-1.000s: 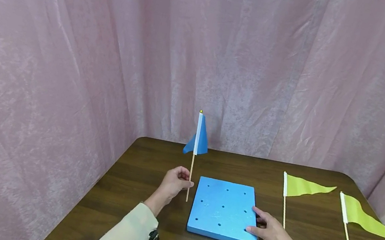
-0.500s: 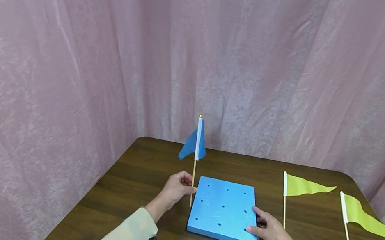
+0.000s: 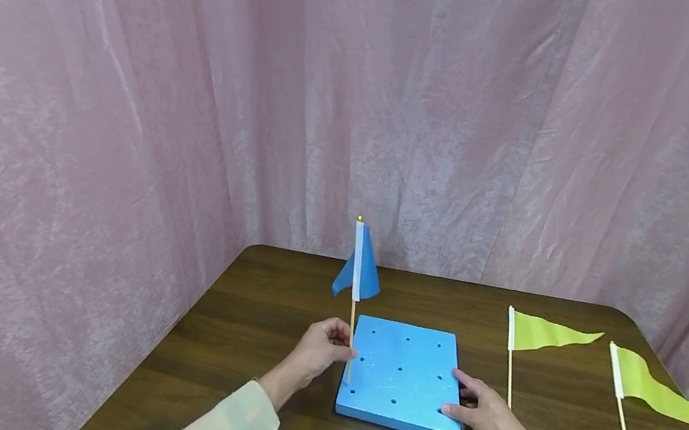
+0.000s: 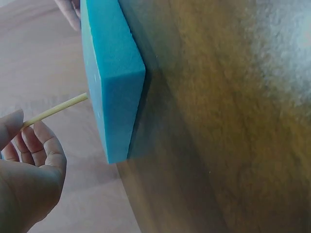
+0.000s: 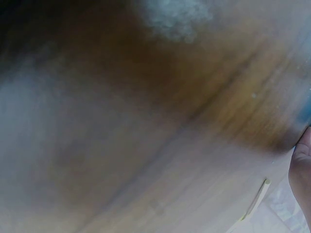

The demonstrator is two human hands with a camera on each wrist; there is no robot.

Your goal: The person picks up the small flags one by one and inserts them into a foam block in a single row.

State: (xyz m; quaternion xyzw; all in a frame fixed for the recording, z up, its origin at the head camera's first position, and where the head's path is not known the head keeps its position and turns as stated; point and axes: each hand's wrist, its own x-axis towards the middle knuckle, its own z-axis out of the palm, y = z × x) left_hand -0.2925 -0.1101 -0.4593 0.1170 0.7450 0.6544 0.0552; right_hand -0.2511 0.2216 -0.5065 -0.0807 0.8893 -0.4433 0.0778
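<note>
My left hand [image 3: 317,352] pinches the wooden stick of a small blue flag [image 3: 366,270] between thumb and fingers. The flag is nearly upright, its top tipped slightly left. A flat blue board [image 3: 382,384] with several small holes lies on the table. In the head view the stick's lower end overlaps the board just behind its near-left hole; in the left wrist view the stick [image 4: 58,108] reaches right to the board's holed face. On the board's right edge rests my right hand [image 3: 491,419], thumb and index finger spread apart at the near-right corner.
Two yellow pennant flags lie on the table to the right: the nearer-in one [image 3: 543,335] beyond my right hand, the other [image 3: 653,387] farther right. The brown wooden table [image 3: 281,280] backs onto a pink curtain [image 3: 451,127].
My left hand has brought the blue flag right, down and nearer, from beside the board to over its left edge. The right hand and board have stayed in place.
</note>
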